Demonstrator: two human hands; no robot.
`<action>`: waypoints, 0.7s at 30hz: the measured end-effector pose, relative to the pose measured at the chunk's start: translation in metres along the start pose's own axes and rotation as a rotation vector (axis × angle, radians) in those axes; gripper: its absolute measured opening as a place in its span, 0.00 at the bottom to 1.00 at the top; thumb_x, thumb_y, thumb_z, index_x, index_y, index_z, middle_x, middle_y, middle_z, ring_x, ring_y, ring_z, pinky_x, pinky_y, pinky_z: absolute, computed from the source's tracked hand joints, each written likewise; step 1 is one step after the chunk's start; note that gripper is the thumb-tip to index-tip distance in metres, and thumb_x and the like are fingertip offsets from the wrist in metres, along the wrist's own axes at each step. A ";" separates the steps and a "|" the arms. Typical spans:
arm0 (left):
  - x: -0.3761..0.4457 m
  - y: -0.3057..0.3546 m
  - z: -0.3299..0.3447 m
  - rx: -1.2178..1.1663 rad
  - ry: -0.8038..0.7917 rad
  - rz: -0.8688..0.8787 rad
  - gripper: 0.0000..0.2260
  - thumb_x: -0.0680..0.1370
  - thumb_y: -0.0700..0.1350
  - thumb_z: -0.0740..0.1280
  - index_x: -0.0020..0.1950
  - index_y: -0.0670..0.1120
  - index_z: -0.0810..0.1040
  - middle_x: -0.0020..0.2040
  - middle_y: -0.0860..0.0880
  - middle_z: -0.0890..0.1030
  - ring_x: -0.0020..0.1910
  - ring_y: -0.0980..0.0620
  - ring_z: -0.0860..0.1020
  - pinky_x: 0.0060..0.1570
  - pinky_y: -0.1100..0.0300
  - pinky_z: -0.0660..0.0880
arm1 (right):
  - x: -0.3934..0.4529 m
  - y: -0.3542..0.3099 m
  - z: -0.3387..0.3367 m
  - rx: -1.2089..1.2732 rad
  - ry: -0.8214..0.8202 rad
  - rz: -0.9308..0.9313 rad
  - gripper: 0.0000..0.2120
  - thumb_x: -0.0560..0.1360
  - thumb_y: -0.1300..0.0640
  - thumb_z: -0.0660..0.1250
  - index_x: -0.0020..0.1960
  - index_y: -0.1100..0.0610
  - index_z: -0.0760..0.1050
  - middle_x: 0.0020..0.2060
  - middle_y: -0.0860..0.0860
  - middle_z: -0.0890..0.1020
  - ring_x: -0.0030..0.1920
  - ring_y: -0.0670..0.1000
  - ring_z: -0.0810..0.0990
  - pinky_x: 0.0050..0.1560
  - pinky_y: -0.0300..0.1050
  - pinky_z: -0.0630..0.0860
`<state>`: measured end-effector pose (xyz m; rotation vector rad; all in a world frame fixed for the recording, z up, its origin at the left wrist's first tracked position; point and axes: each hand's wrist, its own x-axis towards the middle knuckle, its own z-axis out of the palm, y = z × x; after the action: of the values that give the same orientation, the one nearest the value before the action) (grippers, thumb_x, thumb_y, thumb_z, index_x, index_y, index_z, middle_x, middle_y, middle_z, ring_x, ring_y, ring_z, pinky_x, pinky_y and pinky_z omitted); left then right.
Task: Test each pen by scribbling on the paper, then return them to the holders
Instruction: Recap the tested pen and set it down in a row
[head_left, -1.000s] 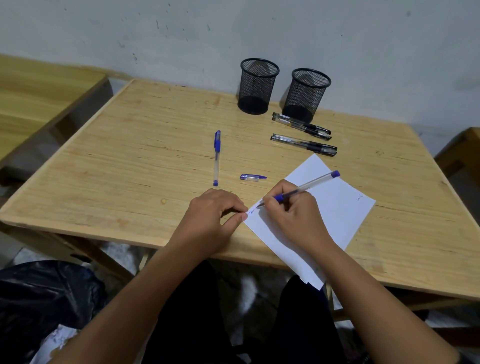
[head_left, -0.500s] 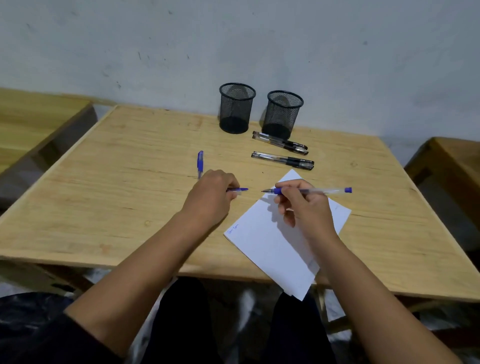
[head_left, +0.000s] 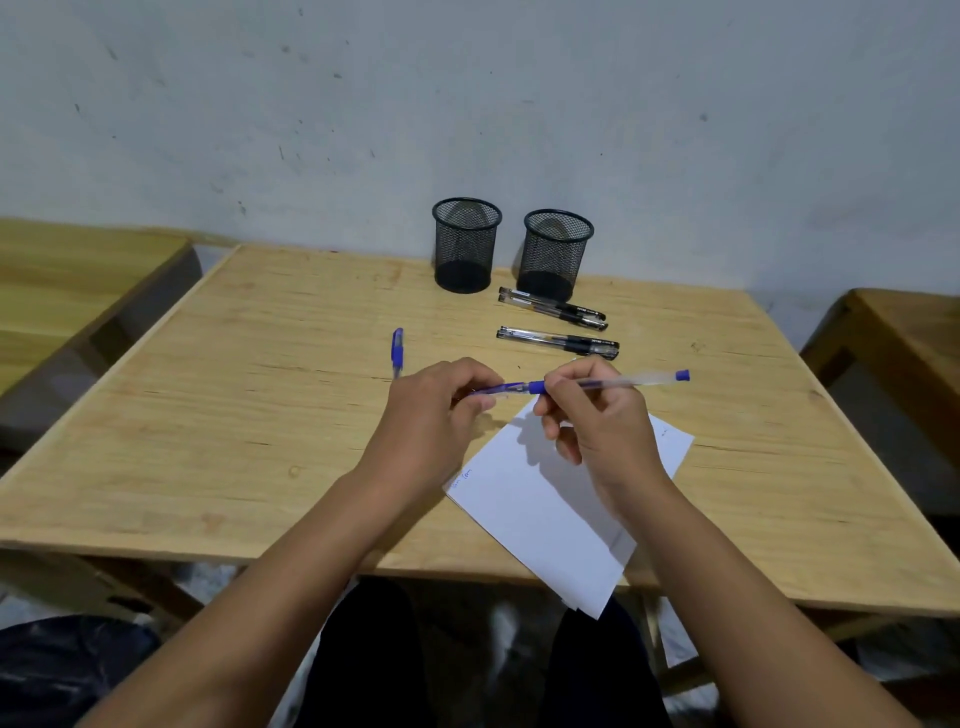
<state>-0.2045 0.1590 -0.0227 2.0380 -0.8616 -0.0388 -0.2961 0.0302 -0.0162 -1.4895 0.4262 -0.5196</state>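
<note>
Item, in hand: one blue-ink pen with clear plastic barrel (head_left: 613, 383), lying level above the surface, its tip end pointing left. My right hand (head_left: 597, 415) has its grip closed round the barrel near the blue collar; my left hand (head_left: 436, 410) has its grip pinched shut on the small blue pen cap (head_left: 501, 388), which now meets the pen's tip. Change noted: a second ago this pen was scribbling at the near-left corner of the white sheet of paper (head_left: 550, 499) while the cap lay loose on the wood; since then the left hand has fetched the cap and the pen has lifted clear of the sheet. A faint blue scribble (head_left: 461, 477) marks that corner, so I judge this pen tested and being recapped, with its return to a holder next. Item, pending: a second blue capped pen (head_left: 397, 351), lying just beyond the left hand; black capped pens in two groups (head_left: 556, 309) (head_left: 558, 343) near the holders, their exact count unclear. Item, holders: two black wire-mesh cups (head_left: 466, 244) (head_left: 557, 254), upright, side by side at the far edge, apparently empty. Item, surface: pale wooden table (head_left: 234, 415), the paper overhanging its near edge. Room: scuffed grey-white wall (head_left: 467, 104) behind; further wooden furniture at left (head_left: 78, 270) and right (head_left: 904, 332).
</note>
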 end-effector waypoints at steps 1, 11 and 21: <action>0.000 0.002 0.000 -0.006 0.000 0.013 0.07 0.76 0.40 0.66 0.50 0.49 0.80 0.45 0.52 0.82 0.44 0.56 0.78 0.44 0.69 0.72 | 0.000 0.000 -0.001 -0.012 -0.011 -0.005 0.07 0.76 0.63 0.64 0.40 0.57 0.73 0.28 0.51 0.78 0.25 0.48 0.70 0.21 0.37 0.64; -0.009 0.011 0.001 -0.047 0.073 0.095 0.08 0.74 0.36 0.67 0.47 0.46 0.83 0.40 0.52 0.83 0.40 0.58 0.78 0.41 0.72 0.71 | -0.009 0.002 -0.004 -0.051 -0.075 -0.117 0.04 0.75 0.63 0.67 0.41 0.58 0.77 0.23 0.45 0.72 0.25 0.45 0.65 0.25 0.35 0.63; 0.000 0.004 -0.024 -0.028 0.064 0.005 0.09 0.75 0.36 0.65 0.46 0.46 0.83 0.36 0.58 0.79 0.35 0.69 0.74 0.36 0.79 0.66 | 0.000 -0.009 -0.002 0.041 -0.034 -0.066 0.05 0.73 0.63 0.68 0.43 0.54 0.81 0.29 0.51 0.76 0.29 0.48 0.70 0.27 0.37 0.67</action>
<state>-0.1990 0.1747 -0.0052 2.0004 -0.8216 0.0170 -0.2978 0.0285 -0.0075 -1.4752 0.3386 -0.5515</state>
